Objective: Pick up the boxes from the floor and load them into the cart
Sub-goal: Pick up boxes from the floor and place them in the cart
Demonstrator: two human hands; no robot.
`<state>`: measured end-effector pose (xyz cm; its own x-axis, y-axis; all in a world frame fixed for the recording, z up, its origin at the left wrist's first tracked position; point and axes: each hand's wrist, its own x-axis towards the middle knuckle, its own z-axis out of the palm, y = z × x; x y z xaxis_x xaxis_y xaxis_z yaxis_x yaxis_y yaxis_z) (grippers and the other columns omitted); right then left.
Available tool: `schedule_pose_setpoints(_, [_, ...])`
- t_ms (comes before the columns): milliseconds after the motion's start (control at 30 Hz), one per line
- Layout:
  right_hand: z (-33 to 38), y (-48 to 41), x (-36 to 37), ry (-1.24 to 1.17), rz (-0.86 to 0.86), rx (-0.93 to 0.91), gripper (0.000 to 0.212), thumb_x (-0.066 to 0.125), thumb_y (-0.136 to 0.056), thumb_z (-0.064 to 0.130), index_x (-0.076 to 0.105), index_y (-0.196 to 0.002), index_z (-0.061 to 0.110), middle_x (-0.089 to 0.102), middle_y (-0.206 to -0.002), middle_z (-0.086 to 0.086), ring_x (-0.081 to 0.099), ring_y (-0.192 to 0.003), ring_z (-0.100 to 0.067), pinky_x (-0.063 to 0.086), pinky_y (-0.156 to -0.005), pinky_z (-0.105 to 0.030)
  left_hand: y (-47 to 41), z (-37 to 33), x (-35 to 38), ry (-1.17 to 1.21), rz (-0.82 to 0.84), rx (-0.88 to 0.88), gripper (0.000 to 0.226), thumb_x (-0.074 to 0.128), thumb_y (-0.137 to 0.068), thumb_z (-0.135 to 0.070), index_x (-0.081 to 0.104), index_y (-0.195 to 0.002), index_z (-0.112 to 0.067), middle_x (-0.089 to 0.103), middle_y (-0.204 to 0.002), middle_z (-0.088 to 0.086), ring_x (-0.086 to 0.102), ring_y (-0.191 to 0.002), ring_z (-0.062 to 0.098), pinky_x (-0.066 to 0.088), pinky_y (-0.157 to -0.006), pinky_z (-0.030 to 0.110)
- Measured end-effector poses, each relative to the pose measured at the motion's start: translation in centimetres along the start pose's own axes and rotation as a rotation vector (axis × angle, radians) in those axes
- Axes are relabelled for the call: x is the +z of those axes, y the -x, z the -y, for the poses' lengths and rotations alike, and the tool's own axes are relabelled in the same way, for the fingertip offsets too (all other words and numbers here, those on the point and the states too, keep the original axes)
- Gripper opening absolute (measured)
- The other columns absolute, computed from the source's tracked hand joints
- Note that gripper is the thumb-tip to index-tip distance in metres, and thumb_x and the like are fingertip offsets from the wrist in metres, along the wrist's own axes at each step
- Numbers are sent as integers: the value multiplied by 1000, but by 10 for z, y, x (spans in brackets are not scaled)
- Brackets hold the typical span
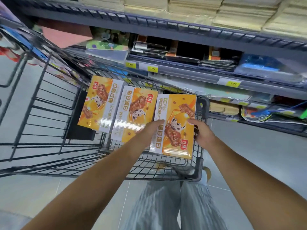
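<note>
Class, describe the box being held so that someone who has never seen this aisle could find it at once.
Find the black wire cart beside the shop shelving. Of the three orange boxes side by side in it, take the rightmost box. Only it is held by the left hand and right hand, with its red logo at the near corner.

This is a shop aisle. Grey metal shelving point(182, 29) along the far and right sides carries stacked packaged goods point(216, 60), with yellow price tags point(130, 64) on the shelf edges. A black wire shopping cart point(198, 168) stands on the pale tiled floor point(249, 155).
</note>
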<state>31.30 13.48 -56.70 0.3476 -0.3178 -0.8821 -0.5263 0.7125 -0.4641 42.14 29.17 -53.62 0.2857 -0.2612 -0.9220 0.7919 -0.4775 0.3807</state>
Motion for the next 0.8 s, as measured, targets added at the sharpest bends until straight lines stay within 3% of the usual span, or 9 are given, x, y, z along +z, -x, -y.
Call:
schedule_pose_setpoints(133, [-1, -5, 2, -6, 24, 27, 29, 67, -86, 17, 64, -114, 8, 65, -79, -2, 60, -67, -18, 46, -66, -31, -5, 1, 2, 28, -56, 29, 39, 56, -93, -31, 57, -124, -6, 63, -83, 13, 60, -75, 29, 47, -89, 42])
schedule_pose_setpoints(233, [-5, -10, 0, 9, 43, 28, 32, 68, -86, 18, 63, -115, 7, 63, -69, 1, 58, -60, -14, 44, -67, -30, -12, 2, 2, 44, -93, 53, 57, 61, -86, -35, 52, -134, -7, 57, -128, 25, 53, -117, 44, 37, -107, 53])
schedule_pose_setpoints(300, [-6, -7, -2, 19, 59, 16, 40, 73, -81, 22, 63, -117, 7, 61, -76, 2, 54, -66, -13, 42, -68, -29, -29, 9, -1, 74, -96, 63, 76, 66, -69, -43, 51, -135, -9, 49, -139, 23, 46, -127, 45, 34, -108, 58])
schedule_pose_setpoints(400, [-15, -30, -12, 76, 55, -34, 106, 93, -38, 46, 56, -131, 13, 61, -108, 2, 55, -93, -15, 44, -85, -37, -18, -2, 5, 60, -137, 96, 76, 66, -69, -40, 50, -135, -6, 50, -139, 20, 47, -126, 41, 36, -107, 54])
schedule_pose_setpoints(467, [-39, -84, -39, 94, 82, -67, 121, 93, -27, 57, 51, -136, 22, 54, -137, -1, 49, -126, -24, 34, -111, -50, 3, -14, 13, -1, -175, 140, 60, 61, -87, -31, 46, -137, -2, 48, -141, 18, 46, -128, 36, 36, -109, 45])
schedule_pose_setpoints(567, [-31, -61, -38, 64, 153, -79, 116, 91, -35, 60, 48, -137, 24, 48, -145, 0, 39, -138, -23, 24, -117, -52, 8, -19, 21, -61, -225, 169, 58, 54, -95, -26, 34, -143, -1, 36, -149, 16, 36, -136, 33, 31, -107, 40])
schedule_pose_setpoints(667, [2, 18, -15, 85, 165, -115, 106, 85, -56, 55, 40, -144, 17, 44, -147, 0, 32, -140, -22, 16, -118, -51, 19, -21, 33, -90, -236, 208, 64, 55, -94, -29, 29, -147, -5, 32, -152, 13, 33, -138, 32, 30, -108, 42])
schedule_pose_setpoints(733, [16, 52, -15, 119, 170, -124, 76, 67, -84, 47, 37, -146, 14, 42, -149, -6, 32, -140, -27, 19, -116, -47, 29, -20, 46, -96, -232, 229, 66, 57, -93, -30, 29, -147, -5, 32, -152, 12, 33, -138, 32, 29, -110, 42])
schedule_pose_setpoints(800, [23, 65, -27, 136, 163, -152, 53, 49, -99, 35, 37, -145, 12, 41, -149, -12, 34, -139, -29, 24, -114, -44, 40, -20, 62, -86, -229, 253, 67, 57, -93, -30, 28, -148, -7, 30, -153, 11, 32, -139, 31, 28, -110, 42])
